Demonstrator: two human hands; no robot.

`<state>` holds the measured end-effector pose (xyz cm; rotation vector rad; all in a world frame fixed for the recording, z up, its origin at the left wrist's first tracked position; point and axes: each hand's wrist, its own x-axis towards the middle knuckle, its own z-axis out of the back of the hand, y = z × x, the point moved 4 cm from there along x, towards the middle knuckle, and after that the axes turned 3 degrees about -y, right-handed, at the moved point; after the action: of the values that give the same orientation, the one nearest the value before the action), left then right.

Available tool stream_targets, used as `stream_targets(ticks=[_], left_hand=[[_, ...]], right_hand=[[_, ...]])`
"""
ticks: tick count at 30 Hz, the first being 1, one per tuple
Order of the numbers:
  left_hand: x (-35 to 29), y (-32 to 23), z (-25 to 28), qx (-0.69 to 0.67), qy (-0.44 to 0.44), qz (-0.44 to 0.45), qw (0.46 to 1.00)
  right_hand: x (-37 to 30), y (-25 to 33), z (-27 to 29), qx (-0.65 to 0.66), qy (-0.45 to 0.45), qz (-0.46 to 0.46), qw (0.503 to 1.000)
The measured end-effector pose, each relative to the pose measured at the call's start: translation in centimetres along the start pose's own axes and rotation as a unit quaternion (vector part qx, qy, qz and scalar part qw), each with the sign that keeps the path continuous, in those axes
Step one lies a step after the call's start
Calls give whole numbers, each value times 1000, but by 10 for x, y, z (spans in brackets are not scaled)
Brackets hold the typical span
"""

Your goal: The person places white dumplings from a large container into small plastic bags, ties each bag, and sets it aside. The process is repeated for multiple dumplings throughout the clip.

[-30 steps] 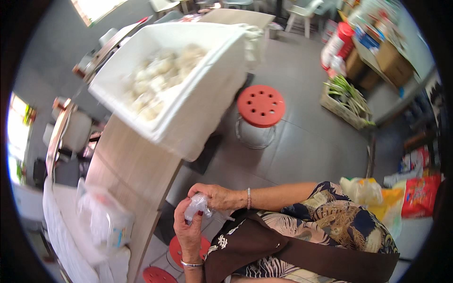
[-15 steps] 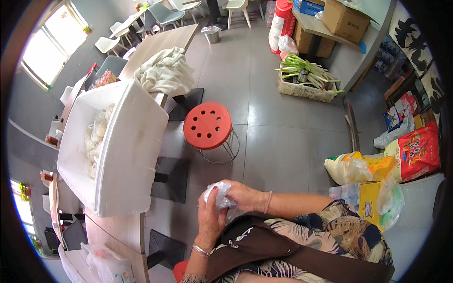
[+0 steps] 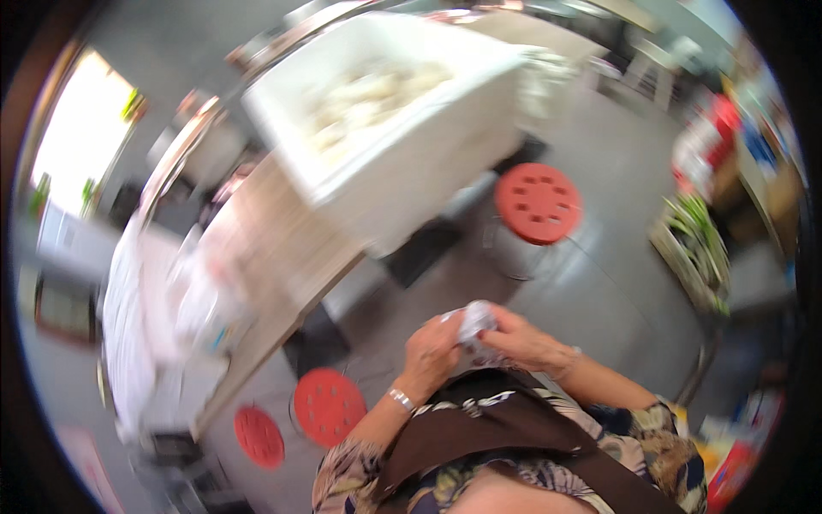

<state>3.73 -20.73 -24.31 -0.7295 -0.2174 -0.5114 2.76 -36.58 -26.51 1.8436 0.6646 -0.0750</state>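
Clamped between both hands is a crumpled bundle of translucent plastic, held at the near centre of the scene, just in front of the wearer's brown apron. Left hand: its fingers close on the left side of the bundle; a silver-coloured bracelet circles the wrist. Right hand: thumb and fingers grip the bundle from the right, so that the two hands nearly meet around it. Whatever the plastic may contain cannot be told.

Beyond the hands, to the far left, a large white box rests on a wood-toned table; pale, rounded pieces lie inside it, blurred. Pale cloth is seen just beside the box's far right end. On the near left, a white plastic bag sits by the table's edge. One red stool, its seat pierced by a ring of holes, stands on the grey floor to the right of the box; two further red seats appear to the near left. At the right, a crate carries long green vegetables.
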Motion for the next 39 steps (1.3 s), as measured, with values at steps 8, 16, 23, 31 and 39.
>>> stream_targets(ticks=[8, 16, 23, 31, 39], left_hand=[[-66, 57, 144, -39, -73, 154, 985], [-132, 140, 295, 114, -254, 168, 946], [-133, 250, 398, 359, -244, 256, 864], [-141, 316, 418, 290, -214, 361, 860], [-142, 321, 427, 202, -374, 351, 834]], right_hand=[[76, 33, -172, -171, 89, 17, 981], [166, 41, -278, -400, 62, 213, 889], [202, 95, -376, -377, 120, 356, 847], [258, 114, -453, -453, 180, 527, 696], [337, 50, -519, -752, 412, 328, 395]])
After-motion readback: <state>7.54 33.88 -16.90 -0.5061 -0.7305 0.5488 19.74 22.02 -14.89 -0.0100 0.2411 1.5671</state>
